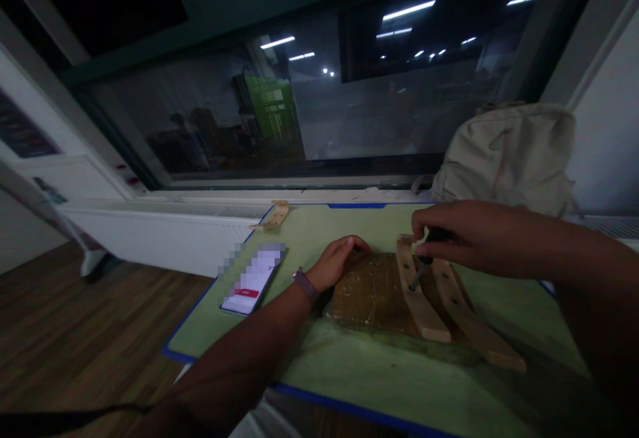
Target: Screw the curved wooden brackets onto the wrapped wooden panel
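Observation:
My right hand (439, 235) grips a screwdriver (424, 261) by its dark handle. The shaft slants down, and its tip meets a hole in a curved wooden strip (423, 308). That strip lies across a brown package (369, 291) wrapped in shiny clear tape. To its right rests a second curved wooden strip (479, 328) with dark holes, its near end past the package's edge. My left hand (339, 261), a band on the wrist, is curled over the package's far left corner; some fingertips are hidden behind it.
The green table (309, 351) has a blue edge. On its left lies a phone (254, 281) with a lit screen. A small wooden piece (275, 217) sits at the far left corner. Beyond are a radiator (200, 238), a window and a beige backpack (504, 158).

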A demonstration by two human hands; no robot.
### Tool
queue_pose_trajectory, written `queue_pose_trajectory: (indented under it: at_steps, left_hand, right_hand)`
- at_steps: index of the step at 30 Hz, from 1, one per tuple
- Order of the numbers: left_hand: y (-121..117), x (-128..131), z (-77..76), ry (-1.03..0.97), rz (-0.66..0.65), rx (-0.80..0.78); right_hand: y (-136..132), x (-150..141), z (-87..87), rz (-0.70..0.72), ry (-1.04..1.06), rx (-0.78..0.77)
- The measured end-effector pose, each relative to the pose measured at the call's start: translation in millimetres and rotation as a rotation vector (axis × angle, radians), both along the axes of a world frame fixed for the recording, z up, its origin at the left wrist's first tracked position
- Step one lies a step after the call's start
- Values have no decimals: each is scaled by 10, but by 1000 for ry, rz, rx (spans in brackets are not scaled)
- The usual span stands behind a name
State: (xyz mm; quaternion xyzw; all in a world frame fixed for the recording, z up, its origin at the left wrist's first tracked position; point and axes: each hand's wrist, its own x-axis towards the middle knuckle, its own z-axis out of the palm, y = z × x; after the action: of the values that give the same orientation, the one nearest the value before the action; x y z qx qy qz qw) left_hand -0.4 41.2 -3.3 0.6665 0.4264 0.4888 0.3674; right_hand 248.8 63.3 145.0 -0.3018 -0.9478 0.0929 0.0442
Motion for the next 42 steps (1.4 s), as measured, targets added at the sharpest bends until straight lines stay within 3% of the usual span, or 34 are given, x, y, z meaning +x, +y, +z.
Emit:
queue_pose_trajectory:
  at_steps: [7,13,19,22,27,29,34,37,39,42]
  left_hand:
    - [-11,-1,16,15,8,12]
    - [-21,6,30,10,9,4]
    - [-41,10,48,-3,15,-13]
    - [-48,8,41,-16,7,-32]
    - [-50,-5,29,-19,4,-41]
    - [-46,-9,29,-16,2,-36]
    - [-44,-7,47,-1,9,-27]
    - [-51,-5,53,10,13,-28]
    - [-51,-8,48,14,11,-30]
    - [-43,-13,39,20,12,-29]
  right_hand:
    - [-86,-4,20,146,82,-86]
    - [-121,-105,37,-109,-36,67]
    - [-135,-11,57,160,76,-96]
    - [-183,-50,97,228,64,-109]
    - [-214,-157,92,-34,-34,159]
    - [-198,-136,84,-89,-63,185]
    - [-168,13,112,144,30,-88]
    - [-173,3,129,234,31,-113]
    - [-170,-50,125,173,24,-35]
    - [-149,-105,107,-51,-45,144]
